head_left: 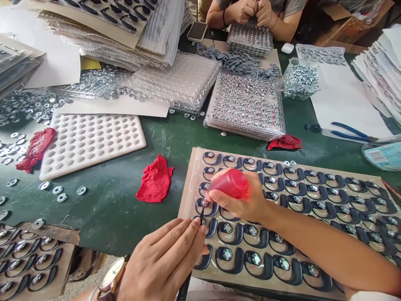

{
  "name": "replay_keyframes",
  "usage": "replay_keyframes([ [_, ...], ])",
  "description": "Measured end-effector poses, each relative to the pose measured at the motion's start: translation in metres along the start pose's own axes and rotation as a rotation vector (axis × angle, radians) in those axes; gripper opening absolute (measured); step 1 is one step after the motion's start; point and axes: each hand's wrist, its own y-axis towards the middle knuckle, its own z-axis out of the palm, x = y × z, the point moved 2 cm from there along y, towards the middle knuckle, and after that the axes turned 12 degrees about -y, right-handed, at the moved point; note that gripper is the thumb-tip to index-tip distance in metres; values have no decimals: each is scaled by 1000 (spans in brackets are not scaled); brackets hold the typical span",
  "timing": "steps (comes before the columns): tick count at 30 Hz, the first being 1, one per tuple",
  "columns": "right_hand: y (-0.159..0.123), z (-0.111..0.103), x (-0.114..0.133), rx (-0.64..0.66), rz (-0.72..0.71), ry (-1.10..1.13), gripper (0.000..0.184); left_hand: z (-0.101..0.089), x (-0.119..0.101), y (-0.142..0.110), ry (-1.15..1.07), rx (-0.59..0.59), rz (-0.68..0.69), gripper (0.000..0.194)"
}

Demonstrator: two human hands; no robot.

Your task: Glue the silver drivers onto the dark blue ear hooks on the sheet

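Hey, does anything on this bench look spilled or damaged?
Yes: loose silver metal washers lie scattered on the green tabletop near the white dimpled foam tray, unlike the silver pieces gathered in the clear plastic tub. The tabletop's lower-left edge looks ragged.

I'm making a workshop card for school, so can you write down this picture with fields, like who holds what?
Left hand: holds a dark pointed tool
Right hand: holds a red bottle, nozzle near the tool's tip
Below them: rows of dark curved pieces
Table: green, loose metal rings on the left
Opposite: another person's hands, close together
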Motion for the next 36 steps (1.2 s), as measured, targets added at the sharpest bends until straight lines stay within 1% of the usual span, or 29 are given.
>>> replay_keyframes([
  [4,0,1,-1,-10,18,13,14,-1,1,1,-6,13,-7,30],
  [8,0,0,-1,-40,5,2,14,-1,2,-2,-21,35,-9,33],
  [15,1,-3,-3,-41,13,-43,26,-9,2,0,18,125,-18,36],
  [19,1,-4,-2,-85,22,-8,22,-12,2,4,17,117,-29,33],
  [23,1,-4,0,-98,11,-2,18,-10,3,3,5,109,-26,35],
  [27,1,-3,-2,-64,31,-20,21,-9,4,3,-33,56,-14,35],
  [32,2,-5,-2,-13,61,-23,26,-9,6,3,-81,39,-30,37],
  [36,1,-6,-1,-13,73,-16,26,-12,8,6,-86,51,-48,28],
])
